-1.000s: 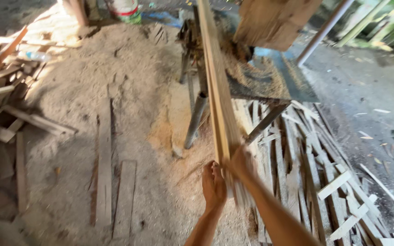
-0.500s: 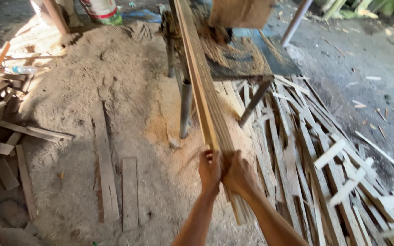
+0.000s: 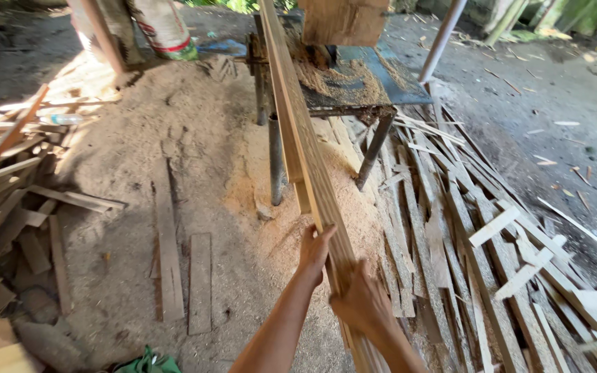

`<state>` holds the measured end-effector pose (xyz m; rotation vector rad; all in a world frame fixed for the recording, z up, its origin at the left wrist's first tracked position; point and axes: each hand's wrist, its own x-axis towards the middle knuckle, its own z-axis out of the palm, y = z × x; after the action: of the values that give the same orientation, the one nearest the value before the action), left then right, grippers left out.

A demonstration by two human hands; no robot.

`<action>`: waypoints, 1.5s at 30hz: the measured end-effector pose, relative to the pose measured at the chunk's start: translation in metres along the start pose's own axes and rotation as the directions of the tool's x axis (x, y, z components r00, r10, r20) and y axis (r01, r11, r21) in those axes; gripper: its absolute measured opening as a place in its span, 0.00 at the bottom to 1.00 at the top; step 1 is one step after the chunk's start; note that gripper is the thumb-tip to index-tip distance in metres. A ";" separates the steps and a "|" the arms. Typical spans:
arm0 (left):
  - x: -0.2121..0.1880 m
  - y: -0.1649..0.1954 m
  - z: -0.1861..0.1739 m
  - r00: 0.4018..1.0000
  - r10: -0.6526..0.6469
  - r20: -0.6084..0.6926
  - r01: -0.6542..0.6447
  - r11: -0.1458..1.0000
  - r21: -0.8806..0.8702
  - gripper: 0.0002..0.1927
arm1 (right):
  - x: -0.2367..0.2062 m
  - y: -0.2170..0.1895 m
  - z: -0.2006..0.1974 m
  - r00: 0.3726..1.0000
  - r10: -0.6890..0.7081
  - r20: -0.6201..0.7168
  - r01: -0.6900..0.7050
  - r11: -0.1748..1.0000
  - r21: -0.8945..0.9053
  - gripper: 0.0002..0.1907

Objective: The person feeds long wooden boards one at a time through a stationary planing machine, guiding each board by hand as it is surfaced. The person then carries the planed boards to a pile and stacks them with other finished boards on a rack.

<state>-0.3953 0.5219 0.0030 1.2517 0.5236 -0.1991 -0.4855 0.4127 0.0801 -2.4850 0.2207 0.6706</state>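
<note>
A long, narrow wooden plank [image 3: 297, 117] runs from the saw table at the top down toward me, tilted on edge. My left hand [image 3: 314, 252] presses flat against its left face near the low end. My right hand [image 3: 362, 304] grips the same plank a little lower, fingers wrapped around it. A second thin strip lies against the plank's left side. The plank's far end rests on the metal saw table [image 3: 395, 86], which is covered in sawdust.
A heap of thin wood offcuts [image 3: 492, 242] spreads to the right. Sawdust [image 3: 202, 152] covers the ground, with two flat boards [image 3: 174, 242] lying in it. Scrap planks [image 3: 8, 179] pile at the left. A sack [image 3: 164, 27] and pole [image 3: 440, 41] stand behind.
The plank has slid toward me and lower in view. Both hands have shifted along it, the right now lower than the left. The camera tilted down slightly.
</note>
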 end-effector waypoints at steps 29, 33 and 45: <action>-0.060 -0.086 0.085 0.996 -0.088 -0.032 0.088 0.996 0.005 0.30 | 0.054 0.257 0.058 0.973 0.120 0.198 -0.216 0.778 0.590 0.44; -0.045 -0.075 0.093 0.999 -0.052 -0.009 0.052 0.998 -0.030 0.33 | 0.039 0.268 0.048 0.979 0.061 0.194 -0.155 0.838 0.523 0.45; -0.039 -0.035 0.101 0.991 -0.097 -0.089 0.117 0.962 0.246 0.45 | 0.012 0.374 0.102 0.994 -0.087 0.061 0.059 0.930 0.363 0.48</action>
<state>-0.4172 0.4102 0.0138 1.4831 0.6479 -0.3175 -0.6260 0.1566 -0.1750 -2.1011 0.2016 0.6295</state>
